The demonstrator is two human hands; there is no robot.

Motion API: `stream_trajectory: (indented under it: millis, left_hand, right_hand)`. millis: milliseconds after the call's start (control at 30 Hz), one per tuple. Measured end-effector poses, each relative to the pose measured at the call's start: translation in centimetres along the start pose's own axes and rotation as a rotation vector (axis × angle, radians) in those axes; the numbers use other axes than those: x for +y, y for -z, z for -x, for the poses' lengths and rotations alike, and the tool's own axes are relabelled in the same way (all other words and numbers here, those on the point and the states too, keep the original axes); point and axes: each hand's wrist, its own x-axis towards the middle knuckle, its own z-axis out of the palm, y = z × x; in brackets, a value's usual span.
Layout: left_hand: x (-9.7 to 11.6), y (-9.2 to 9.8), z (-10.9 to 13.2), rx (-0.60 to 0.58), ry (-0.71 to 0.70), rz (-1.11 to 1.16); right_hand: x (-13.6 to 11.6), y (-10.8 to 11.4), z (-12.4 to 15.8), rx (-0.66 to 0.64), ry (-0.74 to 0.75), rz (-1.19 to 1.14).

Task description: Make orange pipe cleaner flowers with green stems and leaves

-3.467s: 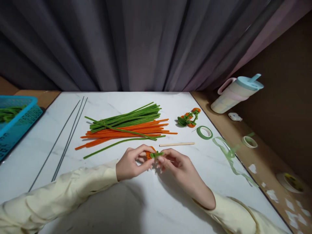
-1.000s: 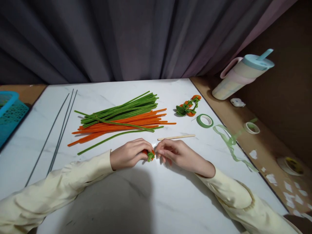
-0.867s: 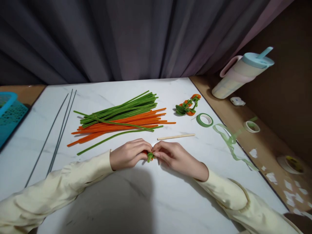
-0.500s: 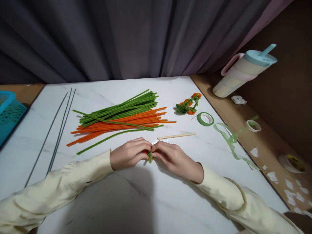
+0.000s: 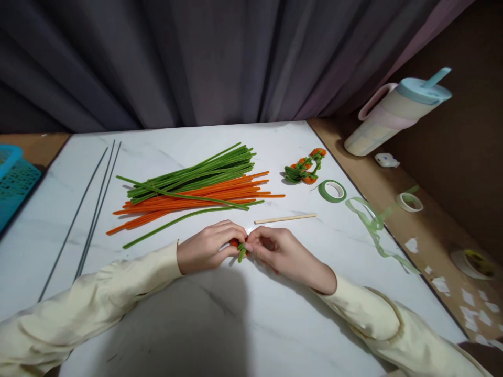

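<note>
Between my hands, low over the white tabletop, is a small orange and green pipe-cleaner piece (image 5: 241, 254), partly hidden by fingers. My left hand (image 5: 212, 245) is closed around its orange part. The thumb and forefinger of my right hand (image 5: 277, 251) pinch it from the other side, by the green ends. Just beyond my fingers lie a thin wooden stick (image 5: 285, 219) and a single green pipe cleaner (image 5: 176, 221). Behind those, orange pipe cleaners (image 5: 196, 200) and green pipe cleaners (image 5: 200, 170) are spread in bundles.
Right of the bundles sit a finished-looking orange and green pipe-cleaner cluster (image 5: 304, 166) and a roll of green tape (image 5: 332, 191). Curled green tape (image 5: 373, 230) crosses the table edge. Grey wires (image 5: 88, 230) lie left, near a blue basket (image 5: 18, 180). A tumbler (image 5: 393, 118) stands back right.
My right hand has shifted slightly right and its fingers have rounded into a more open loop. More of the orange part shows, and the green ends have tilted a little. My left hand stays put.
</note>
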Motion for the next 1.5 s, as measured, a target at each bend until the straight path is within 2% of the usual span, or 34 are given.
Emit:
stream_trajectory:
  millis: [100,200,467,533,667,700,767,900,1067,1200,1500]
  left_hand:
    - [-0.1,0.0,0.0,0.007,-0.021,-0.007]
    - [-0.1,-0.1,0.0,0.021,-0.025,-0.009]
    - [-0.1,-0.2,0.0,0.041,-0.070,-0.030]
    - [-0.1,-0.2,-0.1,0.052,-0.081,-0.029]
    - [-0.1,-0.1,-0.4,0.044,-0.016,-0.009]
    - [-0.1,0.0,-0.5,0.038,0.007,0.000]
    - [-0.1,0.0,-0.5,0.025,0.040,0.022]
    - [-0.1,0.0,-0.6,0.028,0.069,0.048]
    - [-0.2,0.0,-0.5,0.049,0.040,0.062]
    - [-0.2,-0.1,-0.4,0.038,-0.006,0.035]
    - [0.0,-0.1,-0.4,0.038,-0.005,0.014]
  right_hand:
    - [-0.1,-0.1,-0.1,-0.056,-0.145,-0.228]
    - [-0.1,-0.5,-0.2,-0.017,-0.202,-0.328]
    - [0.4,-0.8,-0.3,0.045,-0.165,-0.305]
    - [0.4,-0.5,-0.3,0.067,-0.052,-0.242]
    - [0.1,0.5,-0.7,0.049,0.397,0.082]
    - [0.0,0.7,-0.8,0.020,0.466,0.162]
    - [-0.3,1.1,-1.2,-0.046,0.503,0.265]
    - [-0.6,1.3,-1.7,-0.087,0.422,0.306]
    - [-0.3,1.0,-1.8,-0.035,0.184,0.201]
    - [0.2,0.9,-1.8,-0.066,0.015,0.108]
    - [0.2,1.3,-2.5,-0.106,-0.058,0.118]
